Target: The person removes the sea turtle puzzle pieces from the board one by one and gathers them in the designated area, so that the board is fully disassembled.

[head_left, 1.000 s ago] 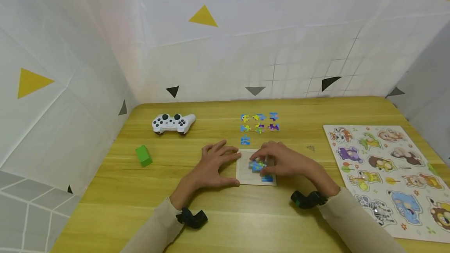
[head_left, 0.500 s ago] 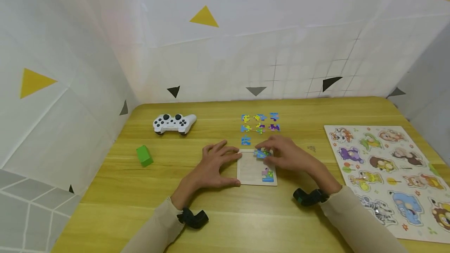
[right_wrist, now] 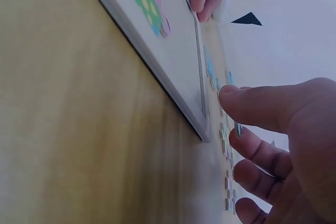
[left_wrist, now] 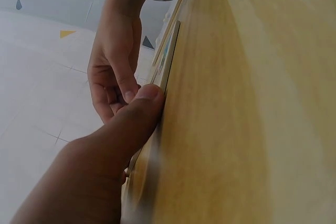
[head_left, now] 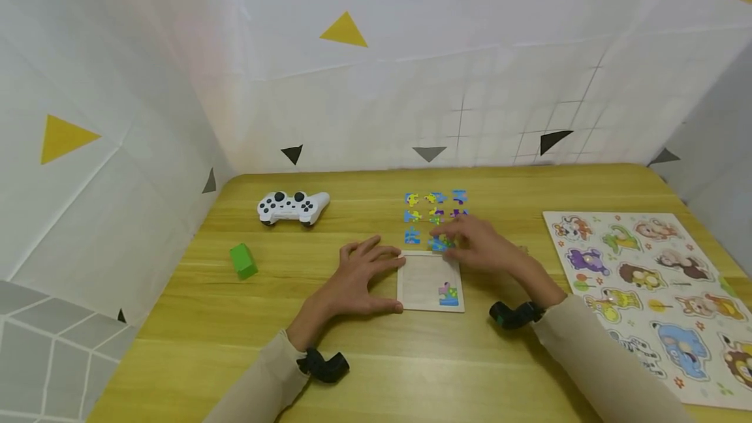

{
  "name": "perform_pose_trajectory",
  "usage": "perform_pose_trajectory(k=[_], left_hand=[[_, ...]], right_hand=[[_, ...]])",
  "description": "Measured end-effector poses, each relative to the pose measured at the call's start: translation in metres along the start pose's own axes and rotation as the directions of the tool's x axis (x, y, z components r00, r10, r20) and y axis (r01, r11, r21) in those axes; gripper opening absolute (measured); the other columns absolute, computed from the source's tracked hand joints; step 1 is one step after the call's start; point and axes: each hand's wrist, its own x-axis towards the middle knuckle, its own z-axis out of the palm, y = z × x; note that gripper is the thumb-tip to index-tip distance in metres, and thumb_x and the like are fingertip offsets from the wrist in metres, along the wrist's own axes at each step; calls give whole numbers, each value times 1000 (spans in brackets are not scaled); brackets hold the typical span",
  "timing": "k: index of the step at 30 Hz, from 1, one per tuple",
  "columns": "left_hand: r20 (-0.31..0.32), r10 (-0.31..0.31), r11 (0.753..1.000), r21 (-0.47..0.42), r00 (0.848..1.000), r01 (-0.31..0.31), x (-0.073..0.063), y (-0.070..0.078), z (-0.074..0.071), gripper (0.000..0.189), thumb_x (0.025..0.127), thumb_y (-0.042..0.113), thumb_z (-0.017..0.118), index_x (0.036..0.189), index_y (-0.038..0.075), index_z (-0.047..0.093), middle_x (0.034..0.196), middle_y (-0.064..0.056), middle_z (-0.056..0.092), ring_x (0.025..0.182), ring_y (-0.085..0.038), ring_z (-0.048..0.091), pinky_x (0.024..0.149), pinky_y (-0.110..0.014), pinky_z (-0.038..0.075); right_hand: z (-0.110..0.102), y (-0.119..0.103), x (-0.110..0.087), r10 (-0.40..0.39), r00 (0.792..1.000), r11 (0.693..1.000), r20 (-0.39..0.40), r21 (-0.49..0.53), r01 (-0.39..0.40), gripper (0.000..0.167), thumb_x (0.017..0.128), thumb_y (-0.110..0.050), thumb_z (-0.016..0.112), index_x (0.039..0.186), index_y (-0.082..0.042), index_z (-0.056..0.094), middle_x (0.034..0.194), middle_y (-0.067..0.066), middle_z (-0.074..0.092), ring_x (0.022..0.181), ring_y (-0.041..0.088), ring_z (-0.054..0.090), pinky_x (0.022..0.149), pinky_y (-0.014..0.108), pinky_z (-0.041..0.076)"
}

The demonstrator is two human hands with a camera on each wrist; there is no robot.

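Observation:
In the head view my right hand (head_left: 483,247) pinches a blue and green puzzle piece (head_left: 437,243) between thumb and fingers, just above the far edge of a small square wooden puzzle tray (head_left: 418,282). The right wrist view shows that piece edge-on, a thin sliver between thumb and index finger. My left hand (head_left: 363,281) has its fingers spread, with thumb and index fingertip touching the tray's left side. One puzzle piece (head_left: 449,295), pink, green and blue, lies in the tray's near right corner. Behind the tray, several loose puzzle pieces (head_left: 413,217) lie in rows, some partly behind my right hand.
A white game controller (head_left: 292,207) lies at the back left, and a green block (head_left: 243,261) sits nearer on that side. At the right is a large animal puzzle board (head_left: 623,250). White sheeting (head_left: 376,103) rises behind the wooden table (head_left: 405,364).
My right hand has carried the blue and green piece from over the tray's middle away to its far edge, uncovering the piece in the near right corner. The left hand stays put.

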Motion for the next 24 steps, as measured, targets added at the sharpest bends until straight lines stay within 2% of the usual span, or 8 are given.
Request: perform_pose_trajectory(k=[8, 13, 19, 24], left_hand=[[-1, 3, 1000, -10, 1000, -3, 0, 0, 0, 81, 81, 69, 72, 149, 30, 53, 154, 8, 48, 156, -37, 23, 116, -61, 13], [3, -3, 1000, -4, 1000, 3, 0, 0, 0, 81, 81, 69, 72, 149, 30, 53, 154, 8, 47, 156, -36, 22, 116, -61, 13], [0, -7, 1000, 2, 1000, 7, 0, 1, 1, 80, 81, 68, 72, 149, 29, 54, 154, 8, 48, 156, -36, 23, 116, -62, 14], [-2, -8, 1000, 0, 1000, 8, 0, 2, 1, 80, 81, 69, 71, 149, 29, 53, 153, 9, 48, 155, -35, 24, 116, -62, 14]], right_hand=[[-2, 7, 11, 29, 999, 999, 25, -20, -28, 39, 88, -12, 78, 126, -9, 72, 98, 6, 67, 83, 19, 49, 69, 30, 35], [0, 11, 16, 45, 998, 999, 39, -19, -45, 38, 88, -11, 78, 125, -11, 73, 89, 5, 62, 79, 20, 47, 66, 30, 33], [-1, 13, 19, 54, 997, 998, 60, -22, -52, 38, 88, -11, 78, 125, -10, 73, 97, 8, 66, 83, 19, 51, 68, 30, 37], [-2, 14, 23, 50, 994, 999, 94, -13, -49, 35, 88, -10, 78, 123, -10, 74, 102, 7, 69, 88, 20, 54, 75, 32, 38]])
